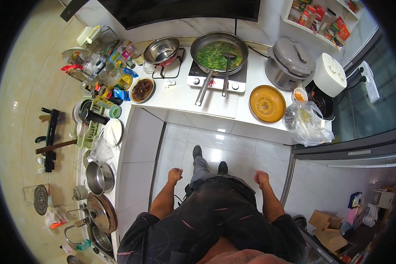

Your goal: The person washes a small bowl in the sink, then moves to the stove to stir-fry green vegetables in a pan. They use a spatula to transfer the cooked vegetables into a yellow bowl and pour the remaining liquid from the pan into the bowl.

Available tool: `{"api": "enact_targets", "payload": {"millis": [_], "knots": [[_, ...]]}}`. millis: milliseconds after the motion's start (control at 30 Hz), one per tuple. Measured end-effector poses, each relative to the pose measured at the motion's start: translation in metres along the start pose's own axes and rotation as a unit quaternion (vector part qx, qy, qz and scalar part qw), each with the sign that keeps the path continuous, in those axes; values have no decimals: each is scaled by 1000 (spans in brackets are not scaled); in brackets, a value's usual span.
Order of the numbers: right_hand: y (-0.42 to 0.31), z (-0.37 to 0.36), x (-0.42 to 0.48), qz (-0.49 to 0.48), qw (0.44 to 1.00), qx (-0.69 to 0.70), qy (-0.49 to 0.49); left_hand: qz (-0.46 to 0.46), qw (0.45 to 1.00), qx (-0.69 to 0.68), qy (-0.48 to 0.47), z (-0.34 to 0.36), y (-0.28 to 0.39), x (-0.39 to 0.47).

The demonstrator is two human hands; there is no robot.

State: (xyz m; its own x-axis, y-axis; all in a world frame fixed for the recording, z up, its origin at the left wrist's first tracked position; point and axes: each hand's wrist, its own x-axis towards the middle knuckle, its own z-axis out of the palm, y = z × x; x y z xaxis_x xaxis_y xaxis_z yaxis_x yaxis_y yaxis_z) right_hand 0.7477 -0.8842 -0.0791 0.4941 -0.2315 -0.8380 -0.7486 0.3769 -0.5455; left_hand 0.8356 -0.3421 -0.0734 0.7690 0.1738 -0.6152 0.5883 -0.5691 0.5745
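Note:
Both my arms hang over the tiled floor, apart from the counter. My left hand (pixel 175 175) is loosely curled, with nothing visible in it. On the other side of my body, my right hand (pixel 261 179) is also curled and appears to hold nothing. In front of me, a frying pan (pixel 195 56) with chopped green vegetables (pixel 214 57) in liquid stands on an electric cooktop (pixel 201 80). A black spatula (pixel 227 74) leans in it, its handle lying over the pan's front rim. To the pan's right is an amber plate (pixel 267 104) with no food on it.
Left of the cooktop are a metal bowl (pixel 161 51), a plate of dark meat (pixel 142 89) and crowded bottles (pixel 109 74). A pressure cooker (pixel 288 62), a white air fryer (pixel 330 74) and a plastic bag (pixel 305 123) stand right. A steel pot (pixel 99 178) sits on the left counter.

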Motion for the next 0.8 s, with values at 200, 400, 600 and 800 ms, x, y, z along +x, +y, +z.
{"api": "enact_targets", "payload": {"millis": [200, 400, 600, 800], "knots": [[8, -2, -9, 23, 999, 28, 27, -29, 995, -92, -3, 7, 43, -5], [14, -4, 1, -22, 999, 21, -13, -15, 992, -122, -27, 4, 50, 4], [5, 9, -5, -3, 1000, 14, 19, -27, 995, -92, -14, 4, 56, 4], [0, 13, -6, 15, 1000, -15, 22, -54, 992, -115, -23, 5, 44, -4]]}}
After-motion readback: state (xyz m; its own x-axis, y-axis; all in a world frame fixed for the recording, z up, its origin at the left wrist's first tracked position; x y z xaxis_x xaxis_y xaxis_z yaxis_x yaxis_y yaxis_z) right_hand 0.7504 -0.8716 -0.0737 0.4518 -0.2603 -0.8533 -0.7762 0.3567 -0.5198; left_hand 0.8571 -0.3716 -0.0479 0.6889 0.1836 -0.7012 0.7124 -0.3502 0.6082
